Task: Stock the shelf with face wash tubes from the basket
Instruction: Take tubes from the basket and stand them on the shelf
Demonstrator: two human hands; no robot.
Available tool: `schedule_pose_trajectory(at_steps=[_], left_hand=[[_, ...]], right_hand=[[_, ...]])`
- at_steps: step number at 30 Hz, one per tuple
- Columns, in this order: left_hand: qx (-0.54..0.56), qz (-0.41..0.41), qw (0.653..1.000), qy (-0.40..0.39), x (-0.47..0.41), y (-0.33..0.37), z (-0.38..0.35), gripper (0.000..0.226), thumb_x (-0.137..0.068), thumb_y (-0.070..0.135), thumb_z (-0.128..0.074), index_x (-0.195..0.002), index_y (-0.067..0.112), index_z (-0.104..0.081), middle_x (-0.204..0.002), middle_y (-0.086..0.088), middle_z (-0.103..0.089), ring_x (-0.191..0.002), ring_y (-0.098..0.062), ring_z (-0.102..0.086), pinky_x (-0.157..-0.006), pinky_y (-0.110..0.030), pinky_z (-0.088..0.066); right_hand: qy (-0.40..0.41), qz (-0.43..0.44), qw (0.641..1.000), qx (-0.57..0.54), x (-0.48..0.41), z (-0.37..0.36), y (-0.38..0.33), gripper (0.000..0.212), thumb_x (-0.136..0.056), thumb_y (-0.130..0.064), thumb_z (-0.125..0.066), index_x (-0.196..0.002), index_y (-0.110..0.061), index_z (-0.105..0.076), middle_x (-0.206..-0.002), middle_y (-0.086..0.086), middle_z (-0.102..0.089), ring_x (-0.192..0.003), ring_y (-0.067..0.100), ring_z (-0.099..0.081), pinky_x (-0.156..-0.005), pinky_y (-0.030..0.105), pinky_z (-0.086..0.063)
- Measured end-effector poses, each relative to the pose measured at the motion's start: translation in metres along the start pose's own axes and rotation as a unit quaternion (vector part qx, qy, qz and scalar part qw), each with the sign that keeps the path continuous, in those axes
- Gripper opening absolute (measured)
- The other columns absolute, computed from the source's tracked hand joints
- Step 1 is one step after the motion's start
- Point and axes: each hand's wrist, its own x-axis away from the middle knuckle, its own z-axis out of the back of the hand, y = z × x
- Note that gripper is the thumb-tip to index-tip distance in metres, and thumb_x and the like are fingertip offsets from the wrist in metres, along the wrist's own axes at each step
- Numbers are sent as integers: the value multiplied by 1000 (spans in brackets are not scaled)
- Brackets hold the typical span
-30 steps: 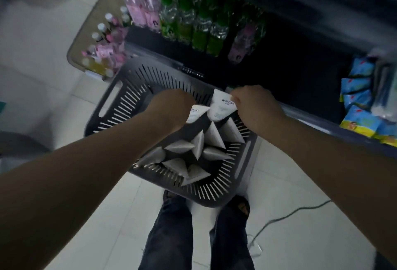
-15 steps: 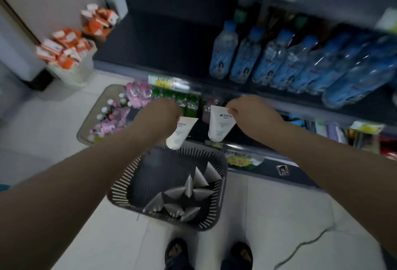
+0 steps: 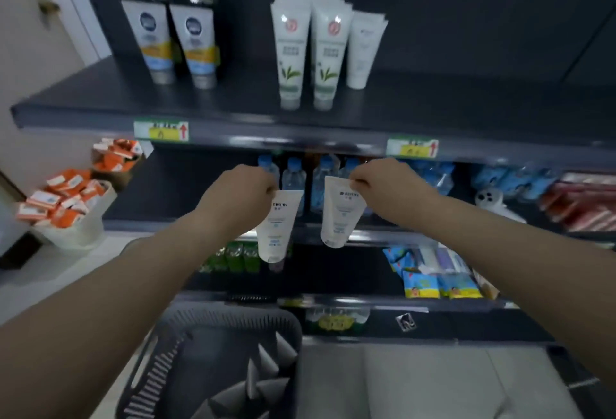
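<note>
At centre frame, the left hand (image 3: 241, 193) and right hand (image 3: 383, 190) each pinch a white face wash tube (image 3: 278, 226), (image 3: 341, 211) by its crimped end, long axes hanging vertical. Above them, toward the upper right, the shelf (image 3: 433, 108) has room beside a matching tube (image 3: 363, 51), nearer the right hand. Compared with half a second earlier, both tubes are higher, clear of the basket (image 3: 213, 348) at the lower edge.

Left hand (image 3: 245, 190) pinches a white tube (image 3: 277, 226) by its crimped end, cap down; right hand (image 3: 383, 186) grips a second tube (image 3: 340, 213) likewise. Both hang in front of the water bottles (image 3: 295, 178), below the top shelf (image 3: 233, 101) with standing tubes. Basket (image 3: 173, 352) below holds more tubes.
</note>
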Motion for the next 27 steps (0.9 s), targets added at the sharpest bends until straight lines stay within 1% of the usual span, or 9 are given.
schedule_pose_trajectory(at_steps=[3,5,7,9,13,18,20,24,27], left_hand=[[-1,-10,1000,15,-19,32,21,27,-96,15,-41,-93,12,-68,-84,-2,-65,-67,-19,-56,-54,-28,-40],[-3,-15,1000,24,-32,54,35,30,-97,15,-40,-95,11,-70,-83,-3,-66,-70,-21,-59,-57,-29,-44],[-10,-16,999,46,-45,77,50,30,-98,17,-40,-100,13,-70,-88,-4,-68,-76,-22,-61,-62,-31,-47],[-24,-14,997,72,-59,99,64,30,-98,18,-41,-106,16,-70,-97,-4,-70,-81,-22,-62,-66,-31,-49],[-8,12,994,105,-87,131,85,29,-94,16,-46,-109,15,-70,-108,-5,-69,-90,-22,-62,-71,-31,-49],[11,42,991,124,-112,158,105,32,-92,12,-43,-108,16,-70,-105,-6,-68,-83,-21,-57,-69,-27,-42],[12,43,990,131,-123,166,112,32,-91,11,-43,-107,16,-71,-106,-5,-68,-85,-22,-59,-71,-27,-42],[5,38,988,148,-151,174,122,32,-90,9,-44,-106,16,-72,-107,-3,-68,-83,-15,-50,-69,-25,-36],[7,26,988,152,-178,171,130,32,-88,8,-46,-105,15,-72,-109,-1,-69,-92,-18,-58,-71,-24,-39]], right_hand=[[15,3,1000,-8,2,34,29,33,-99,-15,-39,-68,-17,-50,-67,-3,-49,-71,23,-53,-58,31,-40],[27,4,1000,-11,2,55,48,29,-99,-17,-39,-81,-8,-60,-77,4,-58,-75,25,-56,-61,31,-41],[31,9,999,-12,1,74,67,29,-100,-19,-39,-95,-7,-65,-88,6,-63,-74,23,-56,-58,30,-40],[39,20,999,-13,-2,93,84,30,-101,-20,-38,-100,-9,-65,-84,2,-60,-69,17,-53,-54,27,-38],[67,46,997,-14,-7,128,113,28,-100,-21,-38,-97,-11,-64,-82,-2,-55,-72,16,-52,-53,24,-36],[92,75,992,-40,-14,156,135,29,-99,-19,-41,-104,-8,-67,-94,3,-60,-87,22,-59,-73,32,-47],[96,83,991,-44,-20,163,139,30,-99,-19,-41,-101,-7,-68,-97,6,-62,-86,23,-61,-70,31,-46],[98,89,990,-56,-38,171,143,31,-98,-20,-42,-100,-2,-67,-98,12,-67,-89,27,-64,-69,32,-48],[107,85,989,-62,-52,178,143,30,-97,-19,-43,-101,1,-66,-99,14,-67,-90,30,-64,-69,34,-49]])
